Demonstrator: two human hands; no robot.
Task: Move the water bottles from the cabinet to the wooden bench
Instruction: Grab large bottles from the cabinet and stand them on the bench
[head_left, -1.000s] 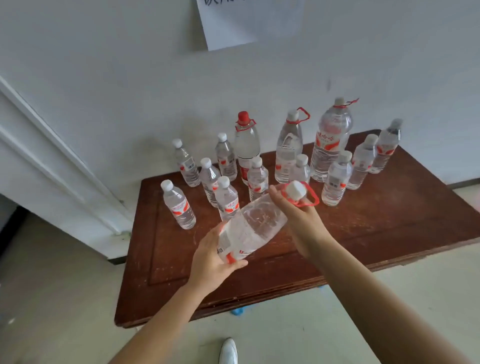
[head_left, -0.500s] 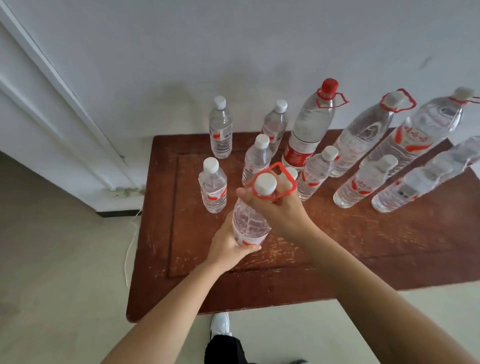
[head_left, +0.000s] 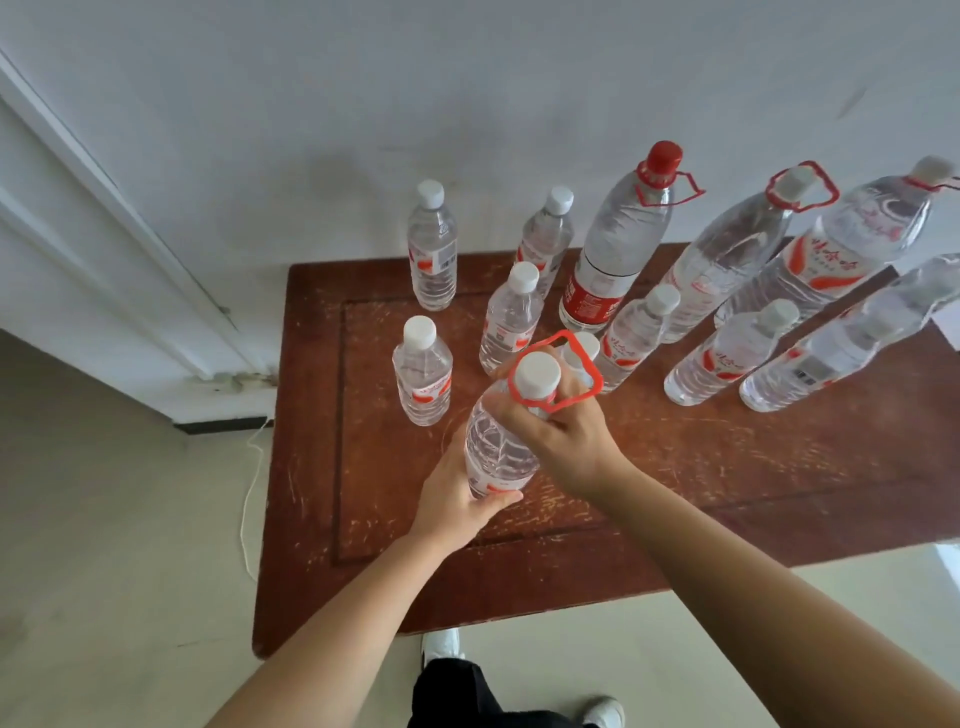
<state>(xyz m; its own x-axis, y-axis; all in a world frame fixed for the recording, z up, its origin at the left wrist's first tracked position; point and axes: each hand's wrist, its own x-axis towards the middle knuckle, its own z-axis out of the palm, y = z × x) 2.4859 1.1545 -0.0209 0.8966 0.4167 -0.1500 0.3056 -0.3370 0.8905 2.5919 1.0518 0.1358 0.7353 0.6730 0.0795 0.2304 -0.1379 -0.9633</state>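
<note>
At centre frame, a clear plastic water bottle with white cap and red carry ring (head_left: 498, 452) stands upright at the scuffed brown wooden bench (head_left: 701, 493). The left hand (head_left: 454, 501) has its grip wrapped round the base, and the right hand (head_left: 569, 441) has its grip closed round the neck. More clear plastic bottles (head_left: 422, 379) stand behind, toward the upper right.

Four big bottles (head_left: 618, 244) with red carry loops are in view: three stand on the one wooden bench (head_left: 727, 493), and one, the held bottle (head_left: 493, 457), is gripped by two hands, the left hand (head_left: 452, 499) and the right hand (head_left: 566, 441). Eight small bottles (head_left: 421, 379) stand there, one mostly hidden. One cap (head_left: 662, 156) is red. Two white shoes (head_left: 441, 644) show below.
</note>
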